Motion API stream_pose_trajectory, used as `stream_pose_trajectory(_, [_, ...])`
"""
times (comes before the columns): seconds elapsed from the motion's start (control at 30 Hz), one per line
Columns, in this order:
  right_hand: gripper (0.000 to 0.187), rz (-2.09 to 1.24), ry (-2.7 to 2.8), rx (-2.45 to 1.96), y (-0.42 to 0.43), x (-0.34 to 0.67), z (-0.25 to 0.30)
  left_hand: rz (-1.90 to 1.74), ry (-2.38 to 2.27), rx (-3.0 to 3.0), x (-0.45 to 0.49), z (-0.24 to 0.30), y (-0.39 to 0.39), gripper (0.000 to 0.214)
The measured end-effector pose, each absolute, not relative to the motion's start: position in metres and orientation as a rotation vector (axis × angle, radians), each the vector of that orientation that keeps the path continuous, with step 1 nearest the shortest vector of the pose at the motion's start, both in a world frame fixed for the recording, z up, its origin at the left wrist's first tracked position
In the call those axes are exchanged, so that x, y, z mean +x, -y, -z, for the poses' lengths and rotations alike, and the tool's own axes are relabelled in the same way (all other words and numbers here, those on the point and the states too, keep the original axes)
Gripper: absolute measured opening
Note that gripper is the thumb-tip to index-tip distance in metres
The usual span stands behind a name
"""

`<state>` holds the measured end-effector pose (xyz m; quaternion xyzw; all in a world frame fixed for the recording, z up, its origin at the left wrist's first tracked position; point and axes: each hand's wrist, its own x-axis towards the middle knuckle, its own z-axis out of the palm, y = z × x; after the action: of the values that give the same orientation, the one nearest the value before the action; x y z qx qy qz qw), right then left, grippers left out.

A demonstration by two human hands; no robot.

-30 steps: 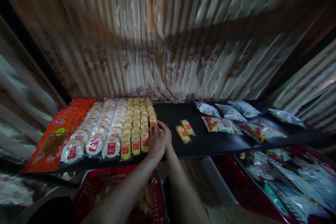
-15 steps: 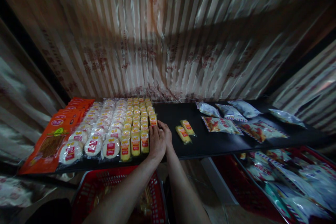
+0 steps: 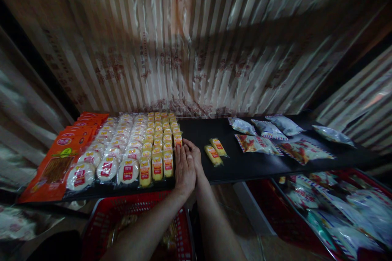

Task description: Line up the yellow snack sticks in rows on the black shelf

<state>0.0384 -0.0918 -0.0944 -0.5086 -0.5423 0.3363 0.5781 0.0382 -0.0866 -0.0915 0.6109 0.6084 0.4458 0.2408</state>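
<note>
Several columns of small yellow wrapped cakes (image 3: 157,166) with red and orange labels stand on the black shelf (image 3: 196,128). My left hand (image 3: 185,169) lies along the right side of these columns, fingers stretched out and close together. Just right of it, my right hand (image 3: 196,157) overlaps it, its fingertips reaching the front cake (image 3: 177,140) of the rightmost column. Its fingers look extended, though my left hand hides some of them. Neither hand has a visible grip on a cake. Two loose yellow cakes (image 3: 213,155) lie to the right of my hands.
Round white wrapped cakes (image 3: 128,172) and orange snack packets (image 3: 50,163) fill the shelf's left. Several striped bags (image 3: 259,145) lie on its right. Below are a red basket (image 3: 99,216) and a crate of bags (image 3: 361,212). A striped printed sheet (image 3: 190,40) hangs behind.
The fingers of my left hand have straightened along the column's side, and the hand sits slightly farther right. My right hand stays near the front cake. The view has shifted slightly.
</note>
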Motion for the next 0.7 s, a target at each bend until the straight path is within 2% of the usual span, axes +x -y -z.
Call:
stream_pose_trajectory(0.17, [0.038,-0.944,1.093,-1.219,0.067,0.066,0.082,-1.186,-1.713,1.621,0.037,0.081,0.092,0.056])
stream_pose_trajectory(0.53, [0.069,-1.121,0.921,-1.193,0.018,0.086,0.073,-1.254,-1.660,1.562,0.034,0.067,0.105,0.057])
stream_pose_trajectory(0.7, [0.063,-1.158,0.990,-1.189,-0.004,0.082,0.070,-1.241,-1.682,1.544,0.034,0.065,0.104,0.055])
